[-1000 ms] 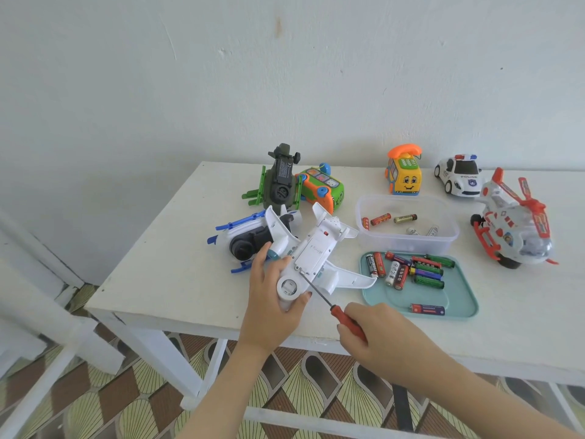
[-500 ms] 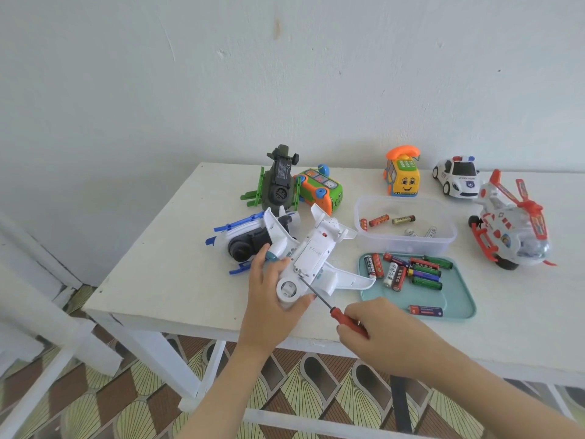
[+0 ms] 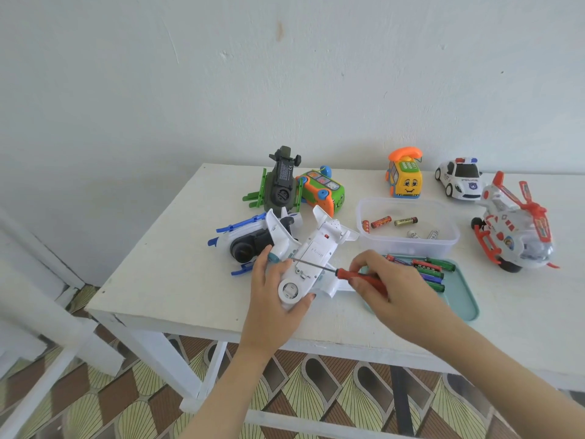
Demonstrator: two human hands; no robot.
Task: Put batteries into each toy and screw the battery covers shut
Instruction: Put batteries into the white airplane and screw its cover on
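Step in hand: screwing the battery cover on the white plane (image 3: 316,251), by my read.

- The plane lay belly-up at the near edge of the table (image 3: 177,264), nose toward you, and the cover panel looked seated on the belly.
- Your left hand (image 3: 272,299) gripped the nose end, thumb on one side and fingers curled round the other, pinning it to the table.
- Your right hand (image 3: 389,286) pinched the red-handled screwdriver (image 3: 340,272), fingers curled round the handle. The shaft lay almost flat across the fuselage, with the tip by the far-left edge of the belly.
- At that angle the tip didn't look seated in a screw. I couldn't make out the screw head itself, too small.

Next move needs the driver tipped up closer to square with the belly, the tip dropped into the screw slot, and the left hand holding the plane against the twist. Press lightly, since plastic threads strip.

Spare batteries (image 3: 433,267) were in the teal tray (image 3: 465,299) just beside your right hand, with a few more in the clear tub (image 3: 408,245) behind it.

The yellow phone car (image 3: 405,179), police car (image 3: 459,179) and red-white helicopter (image 3: 512,229) stood upright at the back right, which I'd guess means not yet done. The green helicopter (image 3: 281,185) and blue-white helicopter (image 3: 250,239) lay overturned beside the plane.
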